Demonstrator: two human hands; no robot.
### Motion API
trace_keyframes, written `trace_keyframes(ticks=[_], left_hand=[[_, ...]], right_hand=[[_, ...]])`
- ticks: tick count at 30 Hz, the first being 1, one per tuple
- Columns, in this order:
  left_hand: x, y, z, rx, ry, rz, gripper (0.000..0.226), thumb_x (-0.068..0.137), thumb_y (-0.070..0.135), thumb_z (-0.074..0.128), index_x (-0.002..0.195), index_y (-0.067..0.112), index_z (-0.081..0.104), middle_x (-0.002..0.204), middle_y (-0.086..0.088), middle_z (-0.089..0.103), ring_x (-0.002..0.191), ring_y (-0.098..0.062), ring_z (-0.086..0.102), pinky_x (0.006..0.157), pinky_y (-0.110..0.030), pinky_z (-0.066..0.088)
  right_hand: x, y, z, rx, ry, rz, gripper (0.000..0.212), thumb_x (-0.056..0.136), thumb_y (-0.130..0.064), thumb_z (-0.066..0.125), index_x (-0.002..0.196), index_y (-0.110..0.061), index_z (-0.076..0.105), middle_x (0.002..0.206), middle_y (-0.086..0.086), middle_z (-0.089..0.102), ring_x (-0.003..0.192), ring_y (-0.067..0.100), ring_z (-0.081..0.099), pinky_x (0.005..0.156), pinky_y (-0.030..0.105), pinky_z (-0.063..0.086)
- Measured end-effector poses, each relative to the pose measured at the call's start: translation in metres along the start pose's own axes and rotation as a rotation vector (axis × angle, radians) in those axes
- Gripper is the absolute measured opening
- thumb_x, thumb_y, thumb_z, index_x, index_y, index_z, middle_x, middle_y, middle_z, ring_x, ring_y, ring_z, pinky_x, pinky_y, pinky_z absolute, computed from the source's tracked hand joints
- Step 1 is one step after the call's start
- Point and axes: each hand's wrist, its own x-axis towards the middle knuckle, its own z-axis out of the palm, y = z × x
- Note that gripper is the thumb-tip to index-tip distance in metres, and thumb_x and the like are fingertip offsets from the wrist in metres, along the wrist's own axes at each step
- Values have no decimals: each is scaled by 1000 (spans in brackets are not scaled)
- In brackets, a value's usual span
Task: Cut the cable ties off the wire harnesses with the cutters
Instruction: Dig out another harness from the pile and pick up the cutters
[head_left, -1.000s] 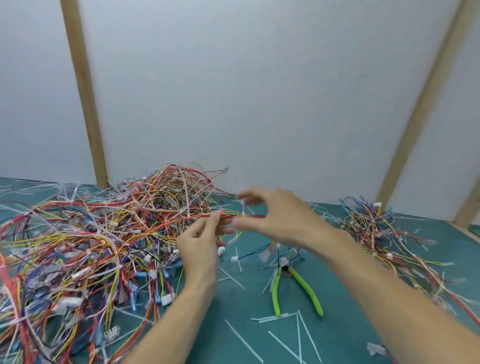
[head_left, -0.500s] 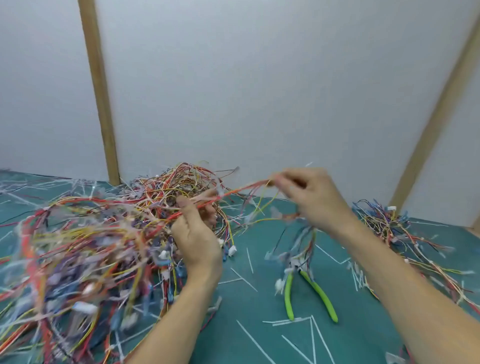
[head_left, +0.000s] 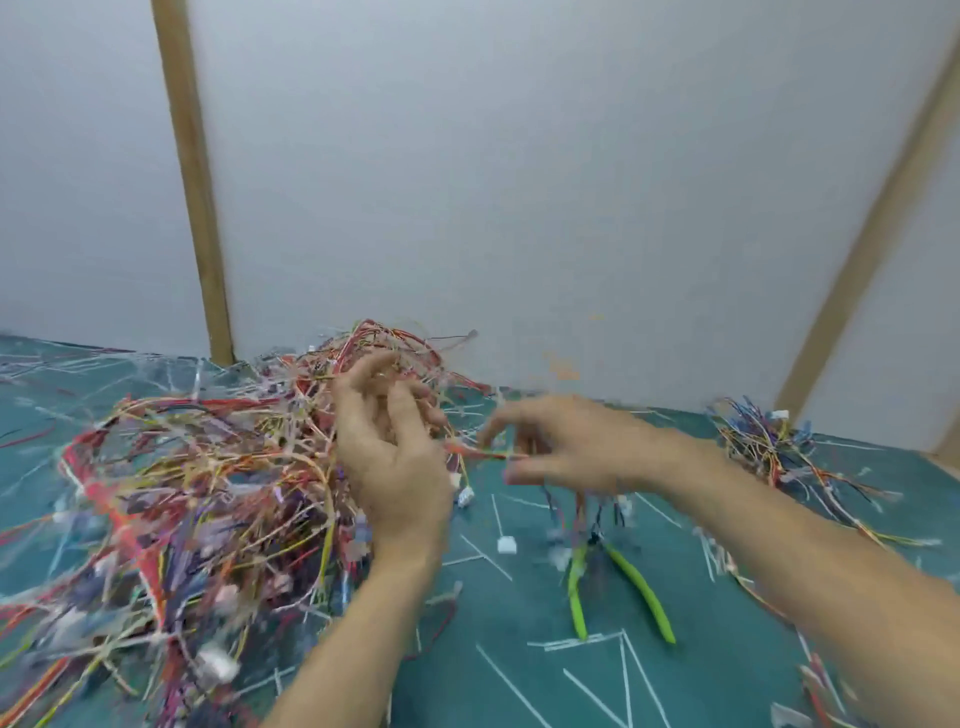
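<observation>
R hand (head_left: 576, 447) has dropped from mid-frame w/ the orange-red wire strand (head_left: 485, 453) raised, now lower & nearer the L hand (head_left: 395, 457), strand short btwn them. L hand's fingers have opened & spread over the wire heap (head_left: 197, 493); 0.5 s ago they were curled on the strand. Whether either hand's grip is on it now: too blurred.

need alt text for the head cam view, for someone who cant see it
Two bare hands work a thin orange wire harness above a green mat: the right hand pinches it, the left hand is raised beside a big tangled wire pile. Green-handled cutters lie untouched on the mat among cut cable ties; a smaller wire pile sits far right.
</observation>
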Motion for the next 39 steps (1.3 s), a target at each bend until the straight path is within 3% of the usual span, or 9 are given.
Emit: trace_keyframes(ticks=[3,5,11,16,19,26,30,35,39], left_hand=[[-1,4,-3,360,-82,216,27,94,-2,54,116,12,60,108,-5,60,100,-21,58,87,-42,50],[1,9,-2,725,-234,299,34,90,4,60,123,14,58,118,-3,56,110,-23,53,95,-42,45],[40,27,-18,1550,-883,144,25,103,42,43,106,24,60,109,-4,71,102,-30,67,84,-38,51],[75,39,-25,1467,-864,114,35,100,49,53,78,24,64,75,3,69,76,-23,67,74,-37,57],[80,41,-19,1221,-943,112,34,96,47,61,69,27,64,61,7,65,59,-8,62,57,-25,48],[113,60,-60,922,-1258,-79,19,91,40,67,80,27,76,74,0,73,68,-18,66,65,-38,52],[125,57,-106,1078,-1263,-8,24,93,42,63,69,40,69,62,15,64,57,-4,55,59,-30,46],[123,53,-131,971,-1246,-119,31,93,49,56,81,26,72,77,-18,61,63,-21,48,63,-39,42],[124,55,-138,946,-1268,-85,30,91,53,57,80,27,66,68,8,56,62,-3,48,61,-23,38]], right_hand=[[-2,17,-10,-56,293,151,30,97,-27,66,125,-37,59,83,-16,63,76,11,61,70,34,44],[-8,19,-9,-266,-48,91,29,102,-28,59,129,-38,60,92,-15,68,87,14,63,74,33,45],[-24,40,-26,10,187,175,24,103,-28,58,125,-38,58,78,-14,69,73,2,62,70,31,48],[-36,21,-2,-209,-106,301,63,97,-38,64,153,-33,35,122,-4,68,117,21,60,100,38,46],[-30,-14,12,-154,66,168,74,91,-55,64,155,-33,35,157,-2,44,146,22,36,121,43,27],[6,-47,24,287,-24,102,18,101,-30,64,89,-24,75,63,-14,62,58,-1,53,62,25,40],[9,-31,28,266,191,114,12,101,-30,65,93,-33,74,62,-16,61,58,-2,51,61,23,36],[4,-35,48,142,186,110,11,101,-34,63,103,-30,73,62,-21,52,60,-6,50,62,25,35],[11,-38,47,81,220,161,16,101,-33,62,92,-28,75,60,-21,51,64,4,52,62,29,36]])
